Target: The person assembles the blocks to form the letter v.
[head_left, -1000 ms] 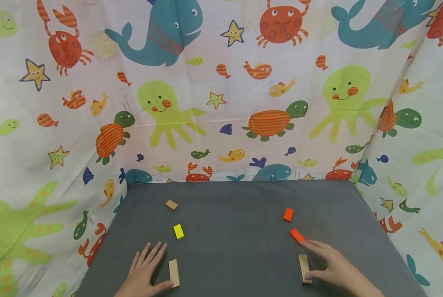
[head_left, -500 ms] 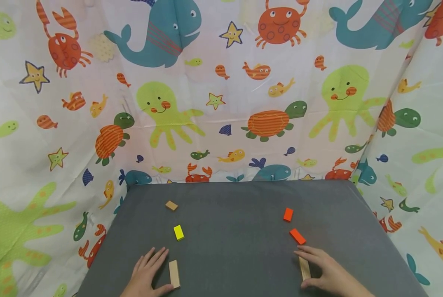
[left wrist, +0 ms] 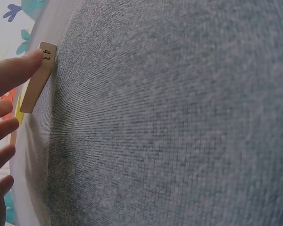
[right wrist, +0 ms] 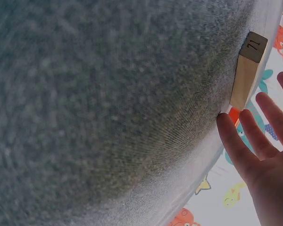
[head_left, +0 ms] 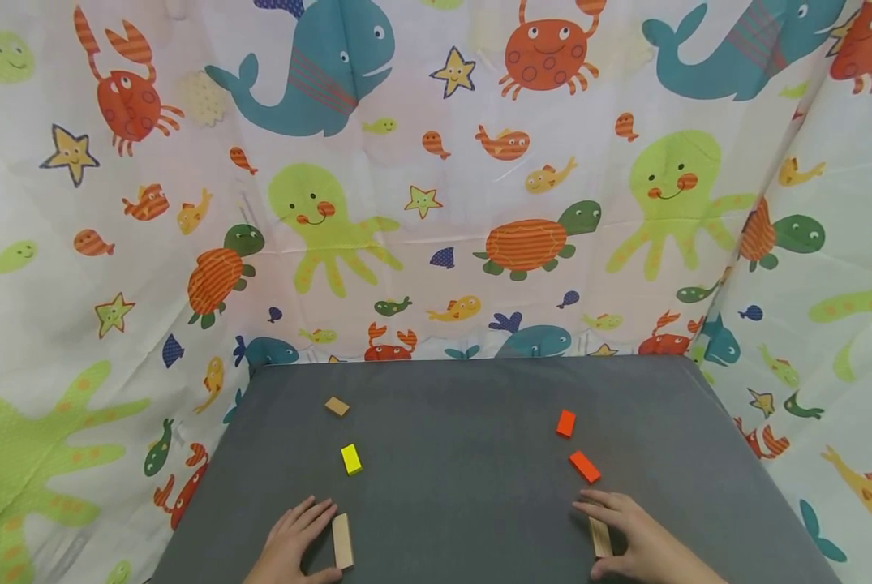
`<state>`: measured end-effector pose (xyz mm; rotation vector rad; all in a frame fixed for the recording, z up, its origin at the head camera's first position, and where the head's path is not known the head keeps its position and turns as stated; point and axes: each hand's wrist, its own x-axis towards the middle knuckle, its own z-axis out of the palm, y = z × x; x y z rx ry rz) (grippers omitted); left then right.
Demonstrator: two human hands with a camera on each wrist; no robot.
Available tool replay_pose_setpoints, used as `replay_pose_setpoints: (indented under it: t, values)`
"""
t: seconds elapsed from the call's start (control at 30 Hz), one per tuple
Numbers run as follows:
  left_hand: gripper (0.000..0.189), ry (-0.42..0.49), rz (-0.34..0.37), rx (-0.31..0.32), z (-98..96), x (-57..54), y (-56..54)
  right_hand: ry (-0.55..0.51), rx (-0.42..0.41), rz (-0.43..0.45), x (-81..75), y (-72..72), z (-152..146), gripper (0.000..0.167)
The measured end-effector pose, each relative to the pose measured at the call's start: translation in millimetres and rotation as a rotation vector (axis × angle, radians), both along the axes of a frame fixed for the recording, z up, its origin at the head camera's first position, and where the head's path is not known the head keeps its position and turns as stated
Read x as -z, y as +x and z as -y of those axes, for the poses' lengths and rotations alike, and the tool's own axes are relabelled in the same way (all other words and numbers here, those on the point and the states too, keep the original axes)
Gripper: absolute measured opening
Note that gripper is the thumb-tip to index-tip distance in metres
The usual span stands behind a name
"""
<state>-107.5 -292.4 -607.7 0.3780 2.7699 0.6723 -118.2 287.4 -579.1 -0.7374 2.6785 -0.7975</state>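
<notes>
Two pale wooden blocks lie on the grey cloth, one near each hand. My left hand (head_left: 293, 539) is beside the left wooden block (head_left: 343, 542), fingertips by its far end and thumb at its near end. In the left wrist view the thumb overlaps the end marked 43 on that wooden block (left wrist: 34, 89), and the other fingers are spread. Over the right wooden block (head_left: 600, 538) extends my right hand (head_left: 640, 539), its fingers partly covering the far end and its thumb by the near end. The right wrist view shows this wooden block (right wrist: 245, 77) marked 71.
Beyond the left hand lie a yellow block (head_left: 351, 460) and a small tan block (head_left: 337, 406). Two red blocks, one nearer (head_left: 585, 466) and one farther (head_left: 566, 423), lie beyond the right hand. A sea-animal curtain (head_left: 436, 243) hangs behind and beside the grey table (head_left: 465, 454).
Both hands have drawn slightly back towards the person. The right hand has also moved left over its block, away from the nearer red block; the left fingertips are closer to theirs. The blocks stay put.
</notes>
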Motion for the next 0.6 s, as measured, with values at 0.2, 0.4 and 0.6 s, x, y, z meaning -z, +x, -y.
replay_pose_setpoints:
  t: [0.2, 0.4, 0.6]
  values:
    - [0.089, 0.014, -0.030, 0.052, 0.3, 2.1, 1.8, 0.003, 0.047, 0.108, 0.2, -0.7, -2.8, 0.091]
    - [0.083, 0.015, -0.053, 0.100, -0.2, 2.6, 2.0, -0.026, 0.126, 0.292, 0.7, -4.4, -3.4, 0.087]
    - [0.087, -0.015, 0.018, 0.077, -2.2, -2.0, 0.6, -0.019, 0.126, 0.292, 1.6, -6.2, -4.2, 0.084]
